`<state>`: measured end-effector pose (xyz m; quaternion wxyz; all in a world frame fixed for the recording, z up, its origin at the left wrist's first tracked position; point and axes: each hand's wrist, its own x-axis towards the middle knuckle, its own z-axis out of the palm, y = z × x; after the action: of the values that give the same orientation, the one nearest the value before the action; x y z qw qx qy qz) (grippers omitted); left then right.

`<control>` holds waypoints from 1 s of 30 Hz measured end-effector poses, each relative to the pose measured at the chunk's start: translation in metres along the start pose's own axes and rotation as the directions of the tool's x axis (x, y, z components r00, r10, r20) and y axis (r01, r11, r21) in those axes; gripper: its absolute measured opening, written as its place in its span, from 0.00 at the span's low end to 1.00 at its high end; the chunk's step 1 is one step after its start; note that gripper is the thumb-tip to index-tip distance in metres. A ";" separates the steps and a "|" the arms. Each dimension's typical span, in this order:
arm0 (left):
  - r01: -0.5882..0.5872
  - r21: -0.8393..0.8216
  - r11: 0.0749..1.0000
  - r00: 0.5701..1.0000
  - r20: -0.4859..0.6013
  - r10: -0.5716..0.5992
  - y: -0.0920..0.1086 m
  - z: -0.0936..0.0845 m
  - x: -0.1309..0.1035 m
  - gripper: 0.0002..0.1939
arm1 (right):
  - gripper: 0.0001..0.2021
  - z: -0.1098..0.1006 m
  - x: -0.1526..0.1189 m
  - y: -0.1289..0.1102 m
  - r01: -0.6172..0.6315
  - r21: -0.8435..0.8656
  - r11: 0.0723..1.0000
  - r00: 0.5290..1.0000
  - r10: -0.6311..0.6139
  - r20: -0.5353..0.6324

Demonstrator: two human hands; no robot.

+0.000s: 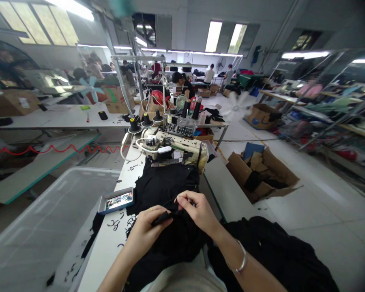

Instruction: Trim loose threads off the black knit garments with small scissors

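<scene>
Black fabric (167,182) lies on the white table in front of the sewing machine (179,144) and hangs down toward my lap. My left hand (150,225) is closed on a folded edge of this fabric. Close beside it on the right, my right hand (194,207) pinches the black fabric between thumb and fingers. Whether something small is also in that pinch is too small to tell. A small open box (117,200) with a picture in it stands left of the fabric.
Black thread scraps lie on the white table (99,251). A translucent plastic bin (48,211) stands at the left, more black fabric (270,251) at lower right. An open carton (261,174) sits on the floor at right. Thread cones (134,125) stand behind the machine; people work farther back.
</scene>
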<state>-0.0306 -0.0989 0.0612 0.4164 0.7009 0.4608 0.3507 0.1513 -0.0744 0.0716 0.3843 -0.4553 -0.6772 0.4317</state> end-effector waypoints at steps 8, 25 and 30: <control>0.128 -0.149 0.980 0.971 -0.181 -0.155 0.001 0.000 -0.008 0.08 | 0.11 0.009 -0.026 0.012 -0.006 0.017 1.000 0.993 0.004 0.118; 0.066 -0.129 0.989 0.994 -0.076 -0.076 0.004 0.003 -0.001 0.08 | 0.09 0.026 -0.029 0.011 0.089 0.054 0.995 0.985 -0.080 -0.151; 0.106 -0.143 0.984 0.994 -0.007 -0.108 0.001 0.008 0.007 0.10 | 0.07 0.034 -0.030 0.025 0.088 0.002 0.996 0.988 -0.087 -0.126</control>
<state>-0.0210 -0.0943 0.0593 0.4802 0.6412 0.4745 0.3649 0.1356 -0.1058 0.0330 0.4463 -0.4500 -0.6695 0.3874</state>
